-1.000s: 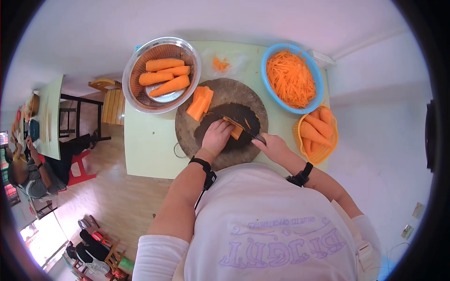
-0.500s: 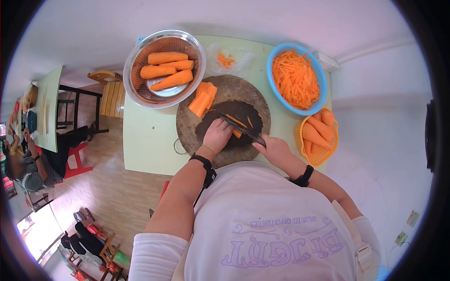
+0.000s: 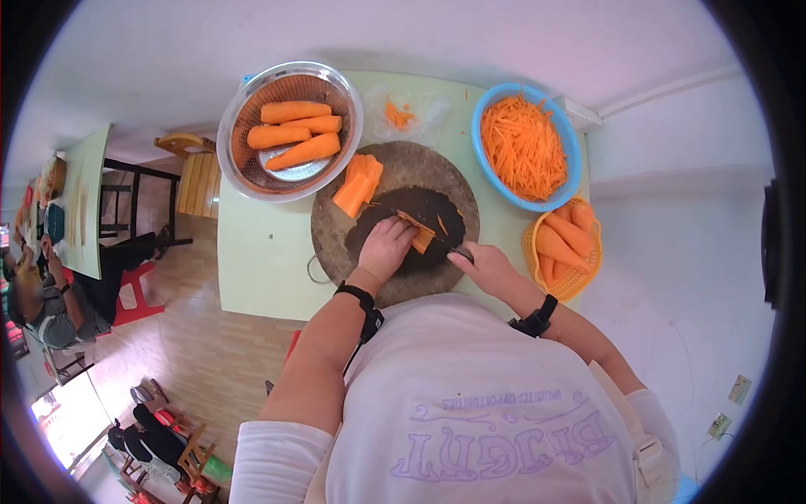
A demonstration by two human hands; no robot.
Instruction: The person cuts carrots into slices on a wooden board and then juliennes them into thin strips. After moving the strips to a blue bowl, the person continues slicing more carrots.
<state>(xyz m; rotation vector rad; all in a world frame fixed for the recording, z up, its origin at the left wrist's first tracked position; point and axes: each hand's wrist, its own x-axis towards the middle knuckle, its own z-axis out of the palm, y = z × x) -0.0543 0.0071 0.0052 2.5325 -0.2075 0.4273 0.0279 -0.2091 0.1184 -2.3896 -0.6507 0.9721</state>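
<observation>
My left hand presses its curled fingers on a piece of carrot on the round wooden chopping board. In my right hand is the handle of a dark kitchen knife. Its blade runs beside the carrot piece, close to my left fingertips, and is partly hard to see against the dark wet patch of the board. Thick cut carrot slabs lie at the board's upper left. A few thin carrot strips rest near the blade.
Whole peeled carrots lie in a metal bowl at the back left. A blue basin of carrot shreds and a yellow basket of carrots stand at the right. Behind the board lies a plastic bag with carrot scraps. Other people sit at the far left.
The knife blade has tilted, showing less of its side. More of the carrot piece shows beside my left fingers. The whole view has shifted slightly.
</observation>
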